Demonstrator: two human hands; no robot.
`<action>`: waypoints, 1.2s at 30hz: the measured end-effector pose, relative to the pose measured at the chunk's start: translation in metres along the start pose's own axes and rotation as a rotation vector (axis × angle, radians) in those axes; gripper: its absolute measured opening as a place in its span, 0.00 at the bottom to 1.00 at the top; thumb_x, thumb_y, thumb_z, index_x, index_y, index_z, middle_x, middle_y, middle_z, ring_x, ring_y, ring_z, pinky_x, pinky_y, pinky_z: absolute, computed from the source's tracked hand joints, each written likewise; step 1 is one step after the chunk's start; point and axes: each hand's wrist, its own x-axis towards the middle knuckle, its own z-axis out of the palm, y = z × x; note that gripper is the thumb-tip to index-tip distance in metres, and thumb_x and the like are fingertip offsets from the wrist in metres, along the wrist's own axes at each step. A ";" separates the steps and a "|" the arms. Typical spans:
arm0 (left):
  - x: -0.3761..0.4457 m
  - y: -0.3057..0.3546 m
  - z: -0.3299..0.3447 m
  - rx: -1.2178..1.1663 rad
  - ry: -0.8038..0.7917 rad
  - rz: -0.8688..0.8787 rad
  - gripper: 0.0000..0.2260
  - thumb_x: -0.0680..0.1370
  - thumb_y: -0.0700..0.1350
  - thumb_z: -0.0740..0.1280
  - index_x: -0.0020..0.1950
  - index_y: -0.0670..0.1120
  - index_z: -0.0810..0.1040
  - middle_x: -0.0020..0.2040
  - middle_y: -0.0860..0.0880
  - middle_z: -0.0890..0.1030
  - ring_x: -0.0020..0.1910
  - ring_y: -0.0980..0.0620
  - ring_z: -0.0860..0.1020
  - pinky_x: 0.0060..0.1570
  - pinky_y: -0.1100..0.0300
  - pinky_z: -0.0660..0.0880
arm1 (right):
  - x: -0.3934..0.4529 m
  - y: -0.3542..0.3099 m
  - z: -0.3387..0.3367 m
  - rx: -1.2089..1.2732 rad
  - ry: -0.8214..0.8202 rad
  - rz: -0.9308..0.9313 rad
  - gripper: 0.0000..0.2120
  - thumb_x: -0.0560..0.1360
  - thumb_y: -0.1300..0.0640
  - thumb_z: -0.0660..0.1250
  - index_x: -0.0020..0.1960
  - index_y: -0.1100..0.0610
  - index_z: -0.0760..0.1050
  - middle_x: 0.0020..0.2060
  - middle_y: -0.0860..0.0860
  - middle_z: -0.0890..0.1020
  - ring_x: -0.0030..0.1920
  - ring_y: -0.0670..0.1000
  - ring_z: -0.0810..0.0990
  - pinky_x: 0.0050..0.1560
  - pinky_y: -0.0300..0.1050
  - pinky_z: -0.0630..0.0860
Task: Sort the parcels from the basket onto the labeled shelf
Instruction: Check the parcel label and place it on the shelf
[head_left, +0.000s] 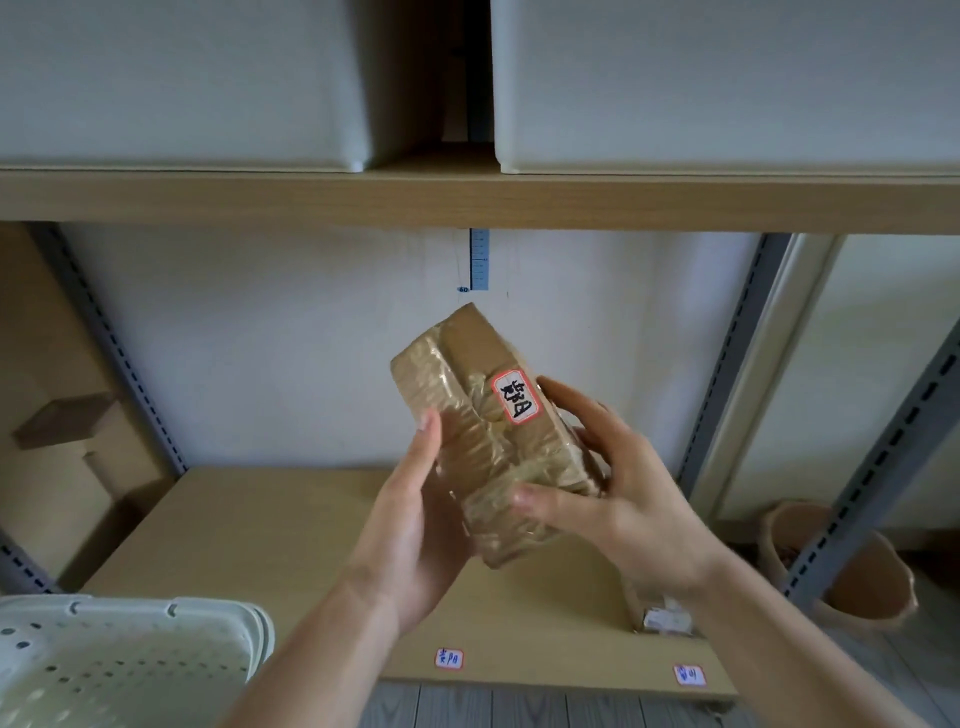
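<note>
A brown cardboard parcel wrapped in clear tape, with a red-edged white label on top, is held in the air above the lower wooden shelf. My left hand grips its left side and my right hand grips its right side and near end. Two small red-edged labels sit on the shelf's front edge. Another parcel lies on the shelf at the right, mostly hidden by my right forearm. The white perforated basket stands at the lower left; its contents cannot be seen.
Two large white bins stand on the upper shelf. Grey slotted uprights frame the bay. Cardboard boxes lean at the left. Terracotta pots sit on the floor at the right.
</note>
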 end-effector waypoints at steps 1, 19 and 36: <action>0.001 0.002 -0.003 0.007 0.006 0.028 0.27 0.78 0.64 0.63 0.68 0.47 0.82 0.67 0.39 0.82 0.68 0.38 0.78 0.72 0.37 0.68 | 0.000 -0.002 -0.008 0.059 -0.052 -0.005 0.45 0.63 0.50 0.81 0.77 0.51 0.69 0.65 0.51 0.83 0.64 0.51 0.83 0.62 0.52 0.81; 0.004 0.021 -0.020 0.366 0.077 0.474 0.18 0.67 0.46 0.78 0.53 0.55 0.76 0.58 0.40 0.84 0.55 0.43 0.84 0.48 0.56 0.82 | 0.007 -0.003 -0.028 0.422 0.178 0.085 0.47 0.52 0.37 0.86 0.69 0.39 0.74 0.64 0.51 0.84 0.65 0.55 0.83 0.72 0.62 0.72; -0.016 0.027 0.000 0.466 0.132 0.632 0.20 0.70 0.51 0.76 0.58 0.52 0.72 0.61 0.33 0.78 0.59 0.36 0.81 0.60 0.39 0.80 | -0.004 -0.014 -0.027 0.405 0.213 -0.029 0.49 0.53 0.36 0.85 0.70 0.43 0.74 0.67 0.52 0.82 0.70 0.59 0.78 0.72 0.68 0.69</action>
